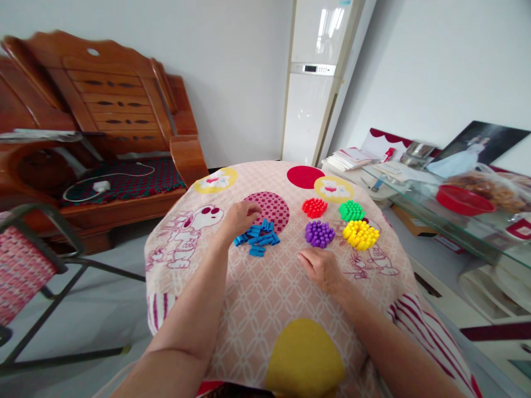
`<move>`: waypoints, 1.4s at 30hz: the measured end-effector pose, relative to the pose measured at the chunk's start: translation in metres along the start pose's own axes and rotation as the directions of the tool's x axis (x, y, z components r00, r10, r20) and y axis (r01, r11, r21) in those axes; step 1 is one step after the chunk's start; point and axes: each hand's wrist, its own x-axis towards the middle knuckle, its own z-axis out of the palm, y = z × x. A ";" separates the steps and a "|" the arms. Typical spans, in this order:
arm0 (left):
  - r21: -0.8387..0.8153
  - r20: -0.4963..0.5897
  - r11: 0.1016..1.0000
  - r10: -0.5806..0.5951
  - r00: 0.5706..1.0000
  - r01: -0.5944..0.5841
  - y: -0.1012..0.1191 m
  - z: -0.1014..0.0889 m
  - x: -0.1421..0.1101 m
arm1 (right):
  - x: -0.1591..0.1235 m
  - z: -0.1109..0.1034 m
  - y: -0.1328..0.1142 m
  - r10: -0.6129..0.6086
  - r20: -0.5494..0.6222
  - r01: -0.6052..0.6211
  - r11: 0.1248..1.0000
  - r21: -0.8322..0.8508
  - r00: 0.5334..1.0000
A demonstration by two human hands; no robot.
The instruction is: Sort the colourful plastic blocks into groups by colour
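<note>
My left hand (241, 220) is over the far left edge of a loose pile of blue tube-shaped pieces (260, 240). Its fingers are bent and close together, and whatever may be between them is hidden. On the cloth just in front of a purple cluster of small knobbed pieces (319, 234) rests my right hand (322, 270), loosely curled with nothing visible in it. Beyond and to the right stand a red cluster (314, 208), a green cluster (352, 210) and a yellow cluster (360, 235) of similar small pieces.
A patterned pink cloth (265, 298) covers the round table. On the left are a wooden bench (112, 110) and a folding chair (29, 265). A glass-topped side table (440, 193) to the right bears papers and a red bowl (464, 200). A white cabinet-like unit (309, 110) stands behind.
</note>
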 end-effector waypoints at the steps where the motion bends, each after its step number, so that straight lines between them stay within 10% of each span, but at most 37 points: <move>1: 0.023 -0.003 1.000 0.000 1.000 0.000 0.004 0.008 0.000 | 0.000 0.000 0.000 0.000 0.003 0.000 1.000 -0.001 1.000; 9: 0.029 0.003 0.998 0.055 0.998 -0.055 0.034 0.037 -0.001 | 0.003 -0.011 0.000 0.036 -0.006 -0.035 0.997 0.074 0.999; 14: -0.271 0.027 0.951 0.160 0.987 -0.147 0.074 0.040 -0.010 | 0.009 -0.049 0.021 0.320 -0.205 -0.286 0.941 0.181 0.925; 19: -0.423 0.133 0.843 0.421 0.897 -0.333 0.117 0.066 -0.030 | 0.008 -0.067 0.047 0.524 -0.300 -0.417 0.837 0.355 0.797; 29: -0.358 0.247 0.786 0.600 0.761 -0.504 0.133 0.100 -0.044 | 0.009 -0.063 0.046 0.514 -0.259 -0.423 0.842 0.334 0.818; 35: -0.366 0.132 0.812 0.529 0.838 -0.455 0.120 0.072 -0.035 | 0.008 -0.063 0.049 0.498 -0.284 -0.399 0.851 0.340 0.820; 42: -0.058 -0.023 0.992 0.113 0.993 -0.114 0.055 0.017 -0.007 | 0.008 -0.062 0.051 0.482 -0.305 -0.361 0.853 0.376 0.822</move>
